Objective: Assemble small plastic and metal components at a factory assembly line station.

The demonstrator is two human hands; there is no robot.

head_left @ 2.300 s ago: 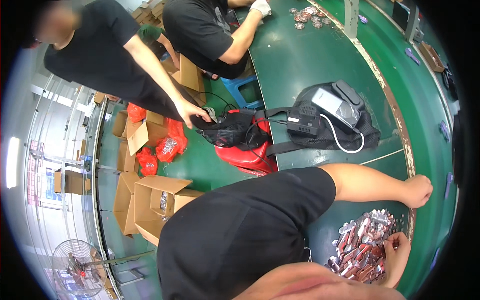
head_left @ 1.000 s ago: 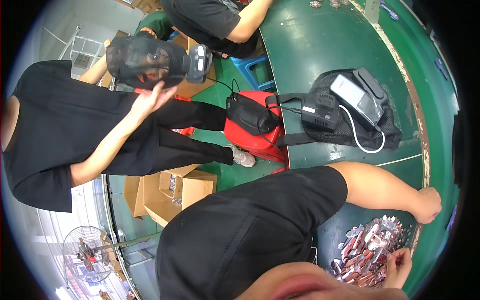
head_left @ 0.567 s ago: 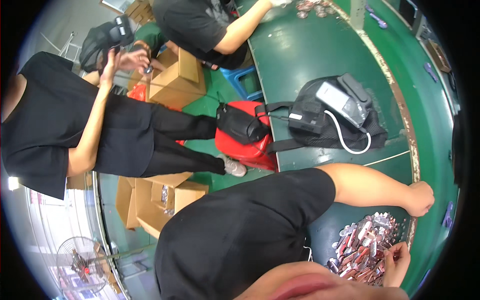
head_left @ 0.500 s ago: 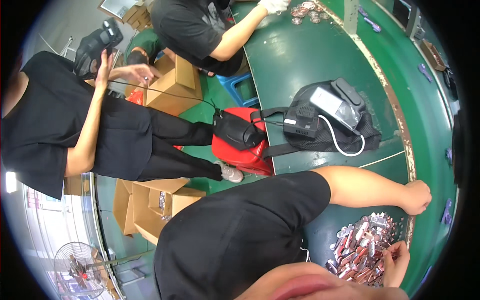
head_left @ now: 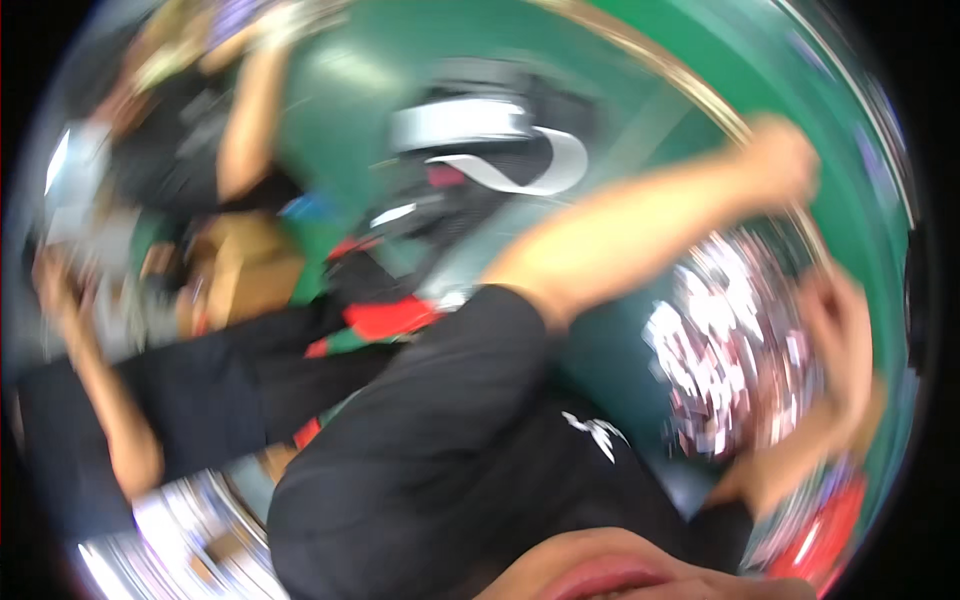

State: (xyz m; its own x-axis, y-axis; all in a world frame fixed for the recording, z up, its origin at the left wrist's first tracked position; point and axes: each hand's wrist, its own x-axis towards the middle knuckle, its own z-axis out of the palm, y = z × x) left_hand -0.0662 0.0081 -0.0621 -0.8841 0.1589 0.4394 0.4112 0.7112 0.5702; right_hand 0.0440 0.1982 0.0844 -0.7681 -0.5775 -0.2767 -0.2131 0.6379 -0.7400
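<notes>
My left hand [head_left: 783,165] is at the far rim of the green table [head_left: 620,370], its arm stretched across. Motion smears it, but its outline is rounded and closed, and whatever it may hold is hidden. On the table's right lies a heap of small shiny oblong pieces [head_left: 725,340], silver and reddish brown. Beside the heap's right side, my right hand [head_left: 842,325] is raised near the table rim. Its fingers are bent together; blur hides what is between them.
On the table beyond my left arm sits a dark bag [head_left: 450,190] with a white device [head_left: 465,122] and white cable [head_left: 545,170]. Two people stand at the left, near a cardboard box [head_left: 255,275]. A red stool [head_left: 390,318] is by the table. Something red [head_left: 830,530] shows at lower right.
The whole view has swung and is now blurred. The heap and both hands appear higher in the picture. My right hand has come away from the heap toward the table rim.
</notes>
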